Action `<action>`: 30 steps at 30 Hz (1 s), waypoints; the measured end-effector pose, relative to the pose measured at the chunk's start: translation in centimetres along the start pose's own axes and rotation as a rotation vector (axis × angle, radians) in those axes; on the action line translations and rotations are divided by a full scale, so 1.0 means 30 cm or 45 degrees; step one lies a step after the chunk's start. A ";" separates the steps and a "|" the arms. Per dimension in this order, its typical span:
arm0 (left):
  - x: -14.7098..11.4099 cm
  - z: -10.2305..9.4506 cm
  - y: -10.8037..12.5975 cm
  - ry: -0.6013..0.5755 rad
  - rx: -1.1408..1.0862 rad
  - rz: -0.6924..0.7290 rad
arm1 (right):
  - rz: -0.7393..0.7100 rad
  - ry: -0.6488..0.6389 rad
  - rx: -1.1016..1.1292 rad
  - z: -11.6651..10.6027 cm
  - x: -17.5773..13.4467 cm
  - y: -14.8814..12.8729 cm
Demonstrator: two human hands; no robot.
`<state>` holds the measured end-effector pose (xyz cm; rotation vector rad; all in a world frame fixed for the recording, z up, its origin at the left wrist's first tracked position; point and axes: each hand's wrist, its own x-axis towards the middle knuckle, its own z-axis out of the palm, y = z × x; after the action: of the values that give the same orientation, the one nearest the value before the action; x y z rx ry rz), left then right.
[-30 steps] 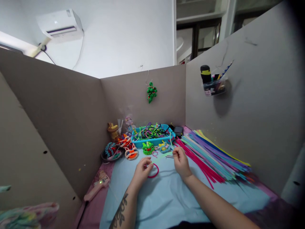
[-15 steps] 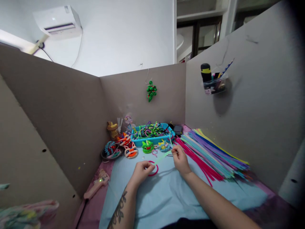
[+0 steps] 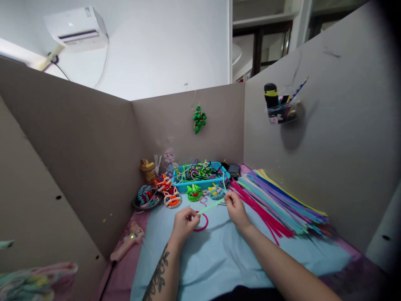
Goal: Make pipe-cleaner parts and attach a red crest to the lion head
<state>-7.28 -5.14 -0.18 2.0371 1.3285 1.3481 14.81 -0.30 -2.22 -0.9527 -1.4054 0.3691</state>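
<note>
A pale green pipe cleaner (image 3: 210,207) is stretched between my two hands above the blue cloth. My left hand (image 3: 185,221) is closed, pinching its lower left end between thumb and fingers. Higher up and to the right, my right hand (image 3: 235,207) pinches the same stem, and its free end stands up past the fingers. A loop of crimson pipe cleaner (image 3: 205,223) shows just beside my left fingertips; whether they touch it I cannot tell. Behind the hands sit a green animal head (image 3: 194,193) and a light blue one (image 3: 216,192), both of fuzzy stems.
A blue tray (image 3: 188,186) of tangled stem pieces stands at the back. Bundled pipe cleaners (image 3: 275,202) lie on the right. Orange and white animal heads (image 3: 172,198), a dark bowl (image 3: 136,203) and a lit pink glue gun (image 3: 128,242) are on the left. Grey partitions enclose the table.
My left hand has shifted slightly left, so more of the pale green pipe cleaner shows between the hands. My right hand stays almost where it was.
</note>
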 end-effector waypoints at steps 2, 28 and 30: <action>-0.002 -0.003 0.004 0.013 0.010 0.008 | 0.014 -0.007 0.008 0.003 0.001 0.005; 0.006 -0.013 -0.008 0.044 -0.018 -0.060 | -0.016 -0.027 0.055 -0.013 0.014 0.008; 0.005 -0.013 -0.014 0.053 -0.013 -0.061 | -0.018 -0.027 0.050 -0.013 0.014 0.009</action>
<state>-7.82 -4.87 -0.21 1.9677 1.3765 1.3808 15.33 0.03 -2.09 -0.9087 -1.4186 0.3961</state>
